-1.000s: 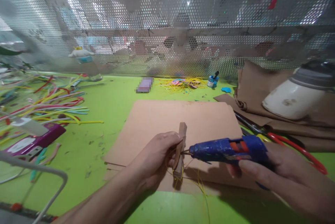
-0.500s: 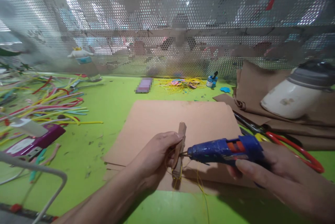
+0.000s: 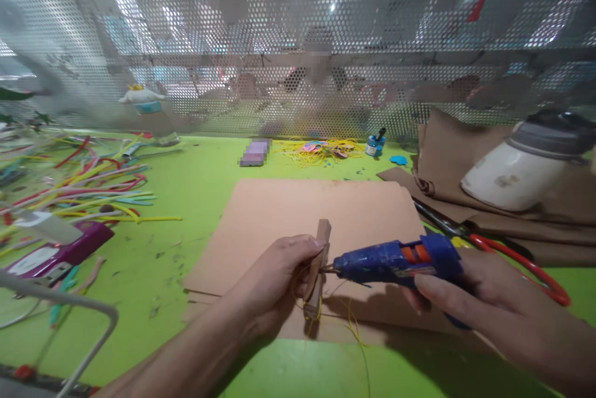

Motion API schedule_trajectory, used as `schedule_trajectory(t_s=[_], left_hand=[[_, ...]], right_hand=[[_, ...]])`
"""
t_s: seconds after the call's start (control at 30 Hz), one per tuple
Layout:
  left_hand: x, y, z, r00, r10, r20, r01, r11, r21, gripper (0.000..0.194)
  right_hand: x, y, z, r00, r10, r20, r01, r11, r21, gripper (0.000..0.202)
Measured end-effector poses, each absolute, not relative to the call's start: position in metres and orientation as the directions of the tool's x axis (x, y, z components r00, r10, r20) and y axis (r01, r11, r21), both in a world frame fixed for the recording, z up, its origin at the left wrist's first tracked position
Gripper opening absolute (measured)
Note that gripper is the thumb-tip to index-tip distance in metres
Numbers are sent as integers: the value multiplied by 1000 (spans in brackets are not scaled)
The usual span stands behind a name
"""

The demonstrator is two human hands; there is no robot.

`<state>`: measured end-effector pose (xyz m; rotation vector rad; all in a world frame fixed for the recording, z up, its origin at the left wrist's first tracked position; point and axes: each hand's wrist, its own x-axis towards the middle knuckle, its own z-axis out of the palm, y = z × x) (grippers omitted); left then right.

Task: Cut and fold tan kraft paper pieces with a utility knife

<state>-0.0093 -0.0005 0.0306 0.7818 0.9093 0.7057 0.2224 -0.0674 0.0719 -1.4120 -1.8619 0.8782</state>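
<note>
My left hand [image 3: 284,274] pinches a narrow brown folded strip [image 3: 317,267] above brown paper sheets [image 3: 274,212]. Thin yellow string [image 3: 356,330] trails from the strip's lower end onto the paper and table. In my right hand [image 3: 479,286] is a blue glue gun [image 3: 386,261], its metal nozzle at the strip's right side beside my left fingers. Whether glue is coming out cannot be seen.
Colourful pipe cleaners [image 3: 112,187] and a purple device [image 3: 65,255] lie left, near a white metal bar [image 3: 84,298]. Behind are a phone [image 3: 256,153], yellow strings [image 3: 302,153] and a small blue bottle [image 3: 375,144]. Red-handled scissors [image 3: 521,255] and a white bottle [image 3: 507,174] are right.
The glue gun and my right hand have shifted slightly left and up, with the nozzle a little higher along the strip. My left hand keeps its hold.
</note>
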Motion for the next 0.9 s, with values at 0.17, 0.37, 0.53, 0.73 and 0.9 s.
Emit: schedule_trajectory(t_s=[0.17, 0.37, 0.53, 0.73, 0.9], left_hand=[[-8, -1, 32, 438, 813, -384, -211, 508, 835, 21], [-10, -1, 32, 433, 803, -410, -200, 529, 825, 19], [-10, 0, 31, 436, 796, -421, -197, 540, 818, 20], [-11, -1, 32, 437, 800, -410, -210, 535, 819, 18], [-12, 1, 30, 465, 792, -396, -210, 533, 819, 19]], right_hand=[[224, -69, 70, -260, 965, 28, 520, 164, -838, 25], [224, -64, 72, -247, 967, 60, 563, 194, -803, 25], [222, -66, 72, -264, 960, 92, 546, 227, -806, 24], [222, -66, 75, -239, 966, 95, 559, 217, -800, 24], [222, -64, 77, -231, 966, 117, 601, 237, -763, 26]])
